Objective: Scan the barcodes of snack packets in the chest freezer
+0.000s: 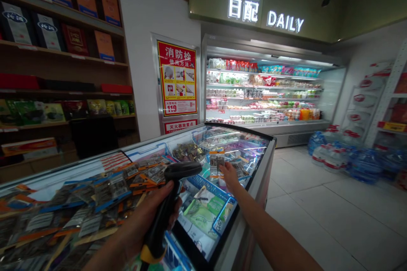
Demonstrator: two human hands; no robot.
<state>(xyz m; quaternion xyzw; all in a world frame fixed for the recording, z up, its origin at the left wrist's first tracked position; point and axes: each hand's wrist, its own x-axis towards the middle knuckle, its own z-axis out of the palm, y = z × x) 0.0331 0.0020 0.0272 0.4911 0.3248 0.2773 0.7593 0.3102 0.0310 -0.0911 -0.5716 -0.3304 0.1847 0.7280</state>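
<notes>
My left hand [149,216] is wrapped round the handle of a black and yellow barcode scanner [165,203], its head pointing right. Further out, my right hand [229,174] pinches a small flat packet [216,164] with orange edges and a printed label, held up over the glass-topped chest freezer [270,152]. To the left, a heap of similar small packets [108,188] with orange or blue edges lies on the freezer top. Below the scanner, a green and white bag [206,207] shows in a blue wire basket [219,192] inside the freezer.
Boxed and bagged goods fill the shelves [124,65] on the left. Behind the freezer are a red and yellow fire-hydrant sign [178,78] and a lit open refrigerator [263,93]. Large water bottles [365,165] stand on the tiled floor [305,203] at right.
</notes>
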